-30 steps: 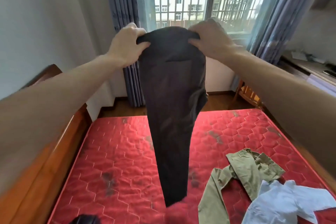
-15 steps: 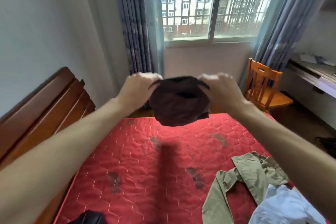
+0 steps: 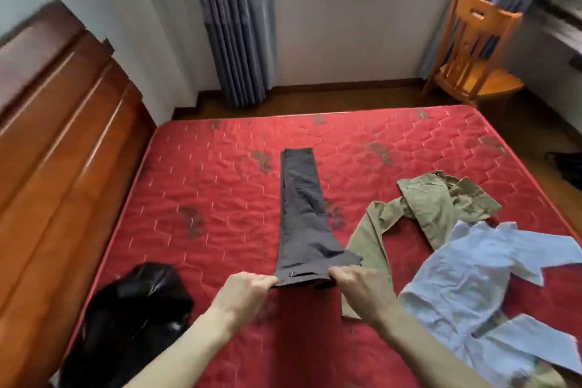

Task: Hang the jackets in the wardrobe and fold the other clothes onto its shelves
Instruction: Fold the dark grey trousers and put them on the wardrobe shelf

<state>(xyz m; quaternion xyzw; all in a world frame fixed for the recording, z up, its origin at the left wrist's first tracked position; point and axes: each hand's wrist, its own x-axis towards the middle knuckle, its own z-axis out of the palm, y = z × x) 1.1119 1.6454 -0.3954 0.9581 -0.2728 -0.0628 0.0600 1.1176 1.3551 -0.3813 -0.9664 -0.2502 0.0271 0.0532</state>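
Now flat on the bed (image 3: 220, 186), no longer held bunched in the air as half a second ago: dark trousers (image 3: 304, 217), folded leg on leg, running straight away toward the window wall. Waistband end nearest, pinched at its left corner by left hand (image 3: 244, 294) and at its right corner by right hand (image 3: 362, 290), fingers curled over the edge, hands apart by the width of the band. Thumbs mostly hidden under the cloth. Just right of the trousers, touching near the waistband, an olive garment (image 3: 419, 214), crumpled, kind hard to tell. Partly over it, a pale blue shirt (image 3: 482, 277), running off the lower right edge. Lower left on the bed, a black shiny jacket (image 3: 132, 321), heaped, its lower part cut off by the frame. Left, a wooden headboard (image 3: 56, 123), blurred. Beyond the bed, curtains (image 3: 233, 28) and a wooden chair (image 3: 475, 50). Wardrobe not in view.
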